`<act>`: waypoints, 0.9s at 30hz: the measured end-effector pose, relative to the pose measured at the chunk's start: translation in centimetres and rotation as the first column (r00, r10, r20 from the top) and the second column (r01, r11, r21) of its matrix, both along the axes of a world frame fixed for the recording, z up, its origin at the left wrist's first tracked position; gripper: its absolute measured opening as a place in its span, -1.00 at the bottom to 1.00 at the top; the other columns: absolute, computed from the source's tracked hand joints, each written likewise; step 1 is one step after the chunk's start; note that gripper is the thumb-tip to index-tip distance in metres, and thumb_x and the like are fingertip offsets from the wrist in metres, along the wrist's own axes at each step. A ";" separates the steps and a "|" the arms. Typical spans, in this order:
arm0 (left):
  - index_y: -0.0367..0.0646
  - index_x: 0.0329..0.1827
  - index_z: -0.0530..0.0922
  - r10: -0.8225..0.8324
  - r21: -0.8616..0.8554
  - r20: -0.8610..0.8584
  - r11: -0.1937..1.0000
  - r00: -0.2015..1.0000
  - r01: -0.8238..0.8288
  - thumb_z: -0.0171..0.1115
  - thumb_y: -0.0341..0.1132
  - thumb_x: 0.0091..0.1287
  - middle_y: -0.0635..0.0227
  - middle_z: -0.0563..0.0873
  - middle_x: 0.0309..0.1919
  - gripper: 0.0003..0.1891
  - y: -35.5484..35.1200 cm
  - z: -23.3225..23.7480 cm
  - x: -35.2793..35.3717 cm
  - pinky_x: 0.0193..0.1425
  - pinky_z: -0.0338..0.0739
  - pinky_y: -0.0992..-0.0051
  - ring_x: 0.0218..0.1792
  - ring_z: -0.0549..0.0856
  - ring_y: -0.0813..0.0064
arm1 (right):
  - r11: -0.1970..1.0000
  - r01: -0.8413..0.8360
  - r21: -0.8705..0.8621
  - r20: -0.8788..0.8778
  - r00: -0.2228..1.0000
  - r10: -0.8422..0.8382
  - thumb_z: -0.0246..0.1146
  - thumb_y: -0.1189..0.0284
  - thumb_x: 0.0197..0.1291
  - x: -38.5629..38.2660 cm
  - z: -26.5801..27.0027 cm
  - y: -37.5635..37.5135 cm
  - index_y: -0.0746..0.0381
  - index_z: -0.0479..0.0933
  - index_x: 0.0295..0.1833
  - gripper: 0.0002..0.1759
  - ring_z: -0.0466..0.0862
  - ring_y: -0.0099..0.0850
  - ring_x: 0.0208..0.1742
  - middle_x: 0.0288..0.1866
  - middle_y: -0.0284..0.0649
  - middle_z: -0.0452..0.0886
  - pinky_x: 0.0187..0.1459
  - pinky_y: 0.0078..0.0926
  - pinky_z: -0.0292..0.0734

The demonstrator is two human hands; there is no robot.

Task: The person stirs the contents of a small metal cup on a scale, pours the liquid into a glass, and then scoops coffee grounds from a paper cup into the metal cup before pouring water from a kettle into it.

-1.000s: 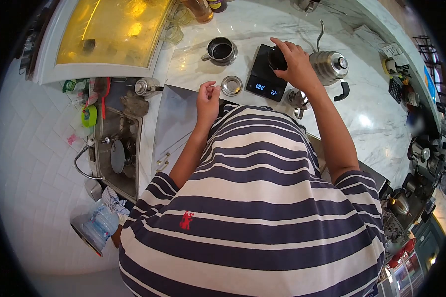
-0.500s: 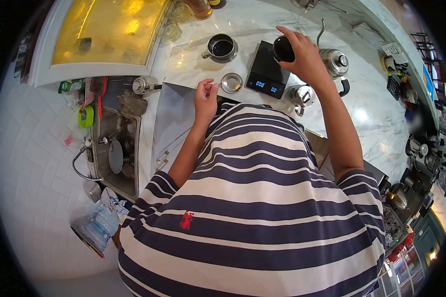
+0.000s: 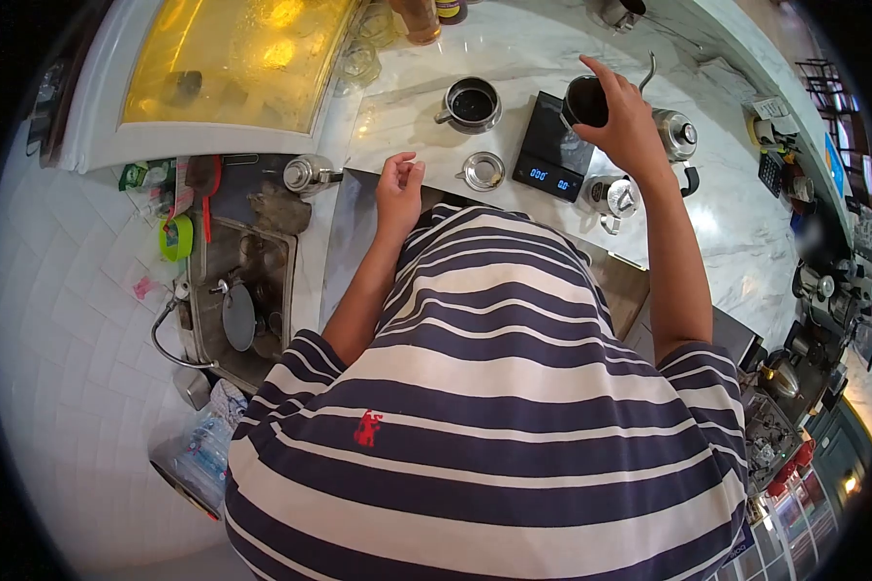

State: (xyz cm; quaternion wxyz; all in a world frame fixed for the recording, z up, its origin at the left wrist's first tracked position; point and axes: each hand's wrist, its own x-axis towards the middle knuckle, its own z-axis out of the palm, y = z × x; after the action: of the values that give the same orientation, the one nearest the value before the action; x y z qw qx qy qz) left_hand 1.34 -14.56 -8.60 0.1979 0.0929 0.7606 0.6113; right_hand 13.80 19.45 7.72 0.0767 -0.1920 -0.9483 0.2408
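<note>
My right hand (image 3: pixel 632 121) is closed round a dark cup (image 3: pixel 585 103), thumb on the near side and fingers on the far side. The cup overlaps the upper right corner of a black digital scale (image 3: pixel 546 155) with a lit display. My left hand (image 3: pixel 400 192) hovers by the counter's near edge, fingers loosely curled and apart, with nothing in them. To its right lies a small round metal dish (image 3: pixel 482 171). Farther back stands a metal cup (image 3: pixel 473 103) with dark contents. A silver moka pot (image 3: pixel 613 197) is right of the scale, and a gooseneck kettle (image 3: pixel 675 134) stands behind my right wrist.
At the left, a sink (image 3: pixel 203 320) holds a pan (image 3: pixel 238 317) and other dishes. A metal pot (image 3: pixel 310 174) stands beside it. Behind are a yellow-lit cabinet (image 3: pixel 233 68) and glasses (image 3: pixel 358 60). More metal ware lines the counter at the far right.
The view has shifted, so the counter and its things appear farther right and slightly lower. My right hand still holds the cup over the scale's corner; my left hand stays nearly the same.
</note>
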 end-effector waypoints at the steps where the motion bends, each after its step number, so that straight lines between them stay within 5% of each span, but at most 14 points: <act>1: -0.20 0.17 0.61 -0.004 -0.003 -0.006 1.000 1.000 0.004 0.35 -0.29 0.52 0.46 0.69 -0.25 -0.73 -0.3 0.1 -0.4 -0.08 0.56 0.55 -0.24 0.61 0.64 | 1.000 0.005 0.001 0.000 1.000 -0.005 0.57 0.48 -0.05 -0.2 0.2 -0.2 -0.09 0.30 0.62 0.06 0.57 0.04 0.40 0.35 -0.01 0.61 0.41 0.00 0.46; 14: -0.15 0.16 0.64 -0.026 -0.055 -0.029 0.998 0.999 0.024 0.38 -0.26 0.48 0.40 0.73 -0.24 -0.72 -2.6 -0.2 -4.5 -0.03 0.60 0.49 -0.20 0.68 0.57 | 1.000 0.000 -0.004 -0.015 1.000 0.000 0.57 0.52 -0.07 -4.5 1.7 -1.9 -0.03 0.32 0.62 0.06 0.56 0.05 0.40 0.37 0.02 0.61 0.43 -0.06 0.47; 15: -0.15 0.16 0.64 -0.026 -0.054 -0.031 0.998 0.999 0.024 0.38 -0.26 0.48 0.39 0.74 -0.24 -0.72 -2.8 -0.2 -4.8 -0.02 0.60 0.49 -0.19 0.68 0.56 | 0.999 -0.025 0.020 -0.042 0.999 0.026 0.55 0.43 -0.05 -5.0 1.5 -1.9 -0.13 0.28 0.63 0.06 0.58 0.03 0.36 0.32 -0.05 0.61 0.36 0.09 0.45; 22: -0.17 0.18 0.63 -0.040 -0.043 -0.023 0.998 0.999 0.039 0.37 -0.28 0.48 0.36 0.75 -0.24 -0.71 -3.5 -1.3 -6.3 0.02 0.61 0.44 -0.15 0.71 0.51 | 0.998 -0.048 -0.044 -0.003 0.999 0.048 0.53 0.45 -0.06 -7.7 3.7 -2.2 -0.10 0.28 0.63 0.06 0.54 0.06 0.41 0.35 -0.01 0.59 0.42 0.10 0.37; 27: -0.17 0.19 0.63 -0.075 -0.083 -0.036 0.994 0.997 0.072 0.37 -0.26 0.48 0.35 0.75 -0.22 -0.70 -2.3 0.1 -6.8 0.02 0.60 0.43 -0.15 0.72 0.50 | 0.996 -0.091 -0.018 -0.037 0.995 0.091 0.56 0.50 -0.09 -9.6 6.4 -1.5 0.05 0.33 0.59 0.04 0.57 0.08 0.36 0.30 0.06 0.62 0.38 -0.08 0.48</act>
State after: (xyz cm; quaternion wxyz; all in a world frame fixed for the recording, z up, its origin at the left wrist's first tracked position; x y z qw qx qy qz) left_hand -5.51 -16.86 -8.53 0.2091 0.1247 0.7848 0.5699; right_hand 4.15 17.98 14.17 0.0806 -0.1450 -0.9521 0.2570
